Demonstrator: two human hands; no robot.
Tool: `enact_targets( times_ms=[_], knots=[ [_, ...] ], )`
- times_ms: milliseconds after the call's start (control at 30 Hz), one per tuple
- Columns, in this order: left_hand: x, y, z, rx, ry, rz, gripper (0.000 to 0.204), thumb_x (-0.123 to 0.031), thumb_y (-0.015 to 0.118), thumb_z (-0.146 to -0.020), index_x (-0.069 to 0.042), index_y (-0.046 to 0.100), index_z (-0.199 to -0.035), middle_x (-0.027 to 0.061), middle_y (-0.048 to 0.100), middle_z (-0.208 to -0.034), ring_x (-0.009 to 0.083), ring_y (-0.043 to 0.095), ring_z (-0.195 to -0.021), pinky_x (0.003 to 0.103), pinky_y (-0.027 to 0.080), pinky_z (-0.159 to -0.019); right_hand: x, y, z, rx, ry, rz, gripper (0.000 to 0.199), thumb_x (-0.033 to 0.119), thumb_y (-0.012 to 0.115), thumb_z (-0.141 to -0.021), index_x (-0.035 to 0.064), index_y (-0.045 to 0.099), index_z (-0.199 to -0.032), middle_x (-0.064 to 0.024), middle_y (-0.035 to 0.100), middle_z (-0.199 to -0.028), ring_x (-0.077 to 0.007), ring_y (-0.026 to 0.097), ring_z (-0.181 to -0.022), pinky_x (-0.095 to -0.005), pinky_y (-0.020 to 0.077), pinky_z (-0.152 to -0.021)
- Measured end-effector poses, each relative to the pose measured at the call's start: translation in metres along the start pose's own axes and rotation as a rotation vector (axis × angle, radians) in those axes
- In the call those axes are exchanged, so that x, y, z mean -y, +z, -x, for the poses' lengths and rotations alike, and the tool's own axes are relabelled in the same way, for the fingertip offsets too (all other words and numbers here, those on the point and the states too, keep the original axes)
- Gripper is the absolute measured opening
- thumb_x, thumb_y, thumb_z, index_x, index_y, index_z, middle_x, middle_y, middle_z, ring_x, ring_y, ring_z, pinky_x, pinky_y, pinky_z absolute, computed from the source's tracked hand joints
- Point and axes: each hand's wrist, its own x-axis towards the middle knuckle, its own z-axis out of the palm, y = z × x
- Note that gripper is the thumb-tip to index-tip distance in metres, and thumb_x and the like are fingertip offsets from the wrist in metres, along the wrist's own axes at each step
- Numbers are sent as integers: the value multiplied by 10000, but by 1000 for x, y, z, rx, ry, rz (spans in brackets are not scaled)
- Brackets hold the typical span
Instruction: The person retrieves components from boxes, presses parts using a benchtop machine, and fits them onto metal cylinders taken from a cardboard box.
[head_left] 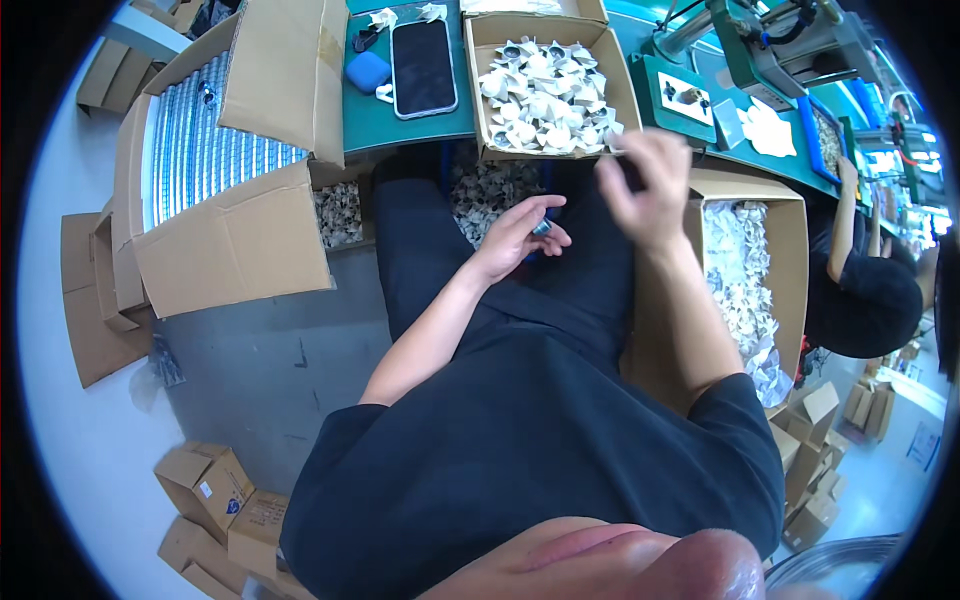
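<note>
My left hand (518,238) is over my lap, its fingers curled around a small silver and dark cylindrical part (542,227). Raised at the right front corner of a shallow cardboard box (623,85), my right hand (655,185) is smeared by motion. A trace of white shows by its fingertips, but I cannot make out whether it holds anything. Inside that box lies a heap of white bladed impellers (550,100), a few with dark metal centres. Just right of the box, a green fixture (685,100) carries a white plate with small metal posts.
A large box (235,255) on the left holds rows of silver-blue cylindrical parts (200,150). A phone (424,68) and blue case (368,72) lie on the green bench. At my right stands a box (790,240) of bagged white impellers. A press (780,50) and a co-worker (870,300) are farther right.
</note>
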Motion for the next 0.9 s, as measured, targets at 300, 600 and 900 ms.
enact_targets(
  times_ms=[300, 600, 900],
  knots=[
    [-32, 37, 7, 123, 51, -32, 543, -395, 417, -1117, -48, 389, -1534, 76, 604, -836, 127, 576, -699, 248, 508, -657, 23, 1, 42, 543, 295, -551, 202, 70, 782, -858, 40, 726, -1050, -89, 692, -974, -246, 658, -910, -363, 524, -832],
    [13, 4, 5, 99, -82, -36, 467, -343, 384, -1134, -36, 447, -1481, -5, 410, -721, 112, 428, -636, 247, 388, -611, -150, -33, -23, -56, 448, 251, 298, 296, 754, -937, 3, 741, -989, -65, 708, -845, -120, 667, -773, -274, 529, -683],
    [53, -43, 14, -111, -280, -150, 387, -296, 392, -1136, -42, 520, -1399, -8, 422, -740, 105, 419, -648, 261, 398, -637, -197, -59, 31, -49, 605, -111, 293, 282, 730, -957, 17, 750, -1078, -29, 693, -818, -117, 648, -711, -252, 517, -665]
  ],
)
